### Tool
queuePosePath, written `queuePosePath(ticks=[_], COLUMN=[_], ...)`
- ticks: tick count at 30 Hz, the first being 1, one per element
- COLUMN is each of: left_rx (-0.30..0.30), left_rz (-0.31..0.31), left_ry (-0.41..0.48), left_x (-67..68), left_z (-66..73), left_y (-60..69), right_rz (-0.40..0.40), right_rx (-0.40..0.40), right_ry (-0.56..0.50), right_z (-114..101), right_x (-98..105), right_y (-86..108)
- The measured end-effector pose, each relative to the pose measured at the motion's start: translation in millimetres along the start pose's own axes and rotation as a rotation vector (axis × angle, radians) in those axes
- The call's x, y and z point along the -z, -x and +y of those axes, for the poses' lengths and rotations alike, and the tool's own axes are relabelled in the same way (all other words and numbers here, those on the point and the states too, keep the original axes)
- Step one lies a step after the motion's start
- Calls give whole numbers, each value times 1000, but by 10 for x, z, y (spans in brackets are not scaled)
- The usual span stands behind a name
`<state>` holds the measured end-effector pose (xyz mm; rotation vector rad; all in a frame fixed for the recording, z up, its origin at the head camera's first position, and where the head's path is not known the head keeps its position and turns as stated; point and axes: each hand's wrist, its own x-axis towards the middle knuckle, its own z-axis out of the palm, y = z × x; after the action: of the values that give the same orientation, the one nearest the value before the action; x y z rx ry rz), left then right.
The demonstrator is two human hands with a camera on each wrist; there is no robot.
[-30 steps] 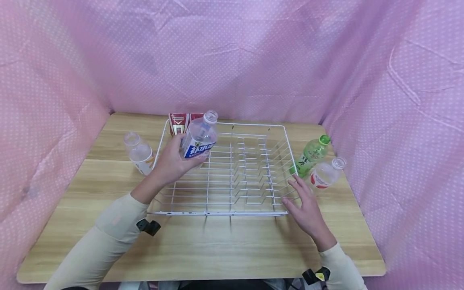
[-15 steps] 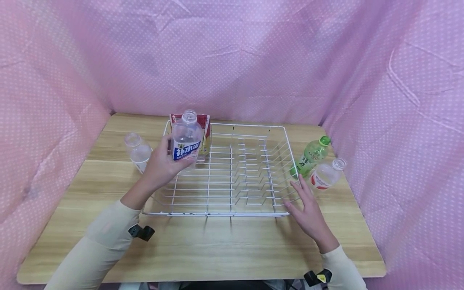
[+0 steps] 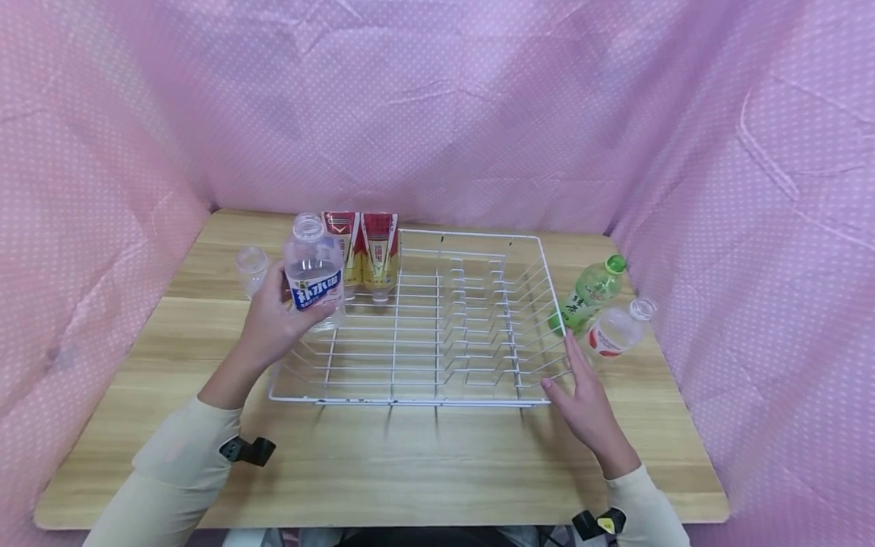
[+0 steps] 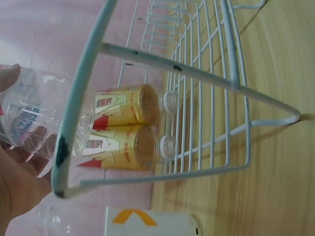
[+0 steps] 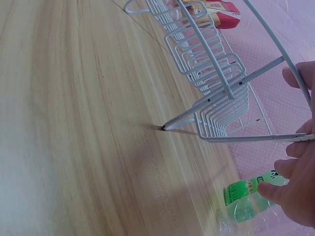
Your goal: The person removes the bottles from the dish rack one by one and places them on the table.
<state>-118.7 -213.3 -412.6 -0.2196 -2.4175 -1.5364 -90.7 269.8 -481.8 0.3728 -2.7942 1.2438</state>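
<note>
One held bottle (image 3: 314,262): clear, blue-and-white label, mouth up, no cap seen. Position: over the left part of the wire rack (image 3: 417,403), roughly at rim height; whether its base touches a wire, I can't tell.
Left hand (image 3: 276,315): wrapped round the bottle's body, thumb across the front, fingers mostly hidden behind. Gripping the body rather than the neck probably helps keep it upright.
Right hand (image 3: 586,410): carries nothing; fingers fairly straight along the rack's near right corner, thumb at the rim. Reads as a steadying touch, I'd judge, against the frame sliding.
Two pouches (image 3: 379,251): red and yellow, side by side in the rack's far left corner, caps down at the floor wires, wide ends up. Likely propped by the walls, the caps being narrow feet.
Left-side bottle (image 3: 252,264): upright on the table (image 3: 444,479), outside the rack, partly hidden by the hand; orange mark on its label from the left wrist.
Green bottle (image 3: 596,285): capped, on the table just right of the rack.
Red-label bottle (image 3: 618,328): capless as far as I see, just beside the green one; both sit where the right arm could reach easily, by my guess.
</note>
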Motion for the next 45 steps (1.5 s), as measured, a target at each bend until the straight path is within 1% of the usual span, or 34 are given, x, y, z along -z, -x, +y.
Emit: queuePosePath(ticks=[7,14,17,20,23,29,34,39,42,45], left_rx=[6,-6,-11,-9,-5,-13,-8,3,6,16], left_rz=[26,92,113,131,145,174,220,245,263,296], left_ry=[24,23,31,19,39,57,38,27,22,17], left_x=[75,163,205,243,265,286,311,347,381,425], left_z=[-12,-56,-85,-101,-113,-139,-165,-196,-220,-258], left_y=[49,140,173,215,246,280,311,347,369,402], right_rz=[3,-12,-3,4,5,1,8,11,10,9], right_rx=[-3,-13,-1,11,19,1,1,2,4,9], right_ry=[-6,-6,-2,-8,-16,-34,-35,-31,-36,-37], right_z=[-3,-10,-8,-10,-8,3,10,9,3,11], right_x=[13,-1,-9,-16,-20,-22,-26,-26,-23,-24], right_y=[15,13,7,-3,-13,6,19,22,20,12])
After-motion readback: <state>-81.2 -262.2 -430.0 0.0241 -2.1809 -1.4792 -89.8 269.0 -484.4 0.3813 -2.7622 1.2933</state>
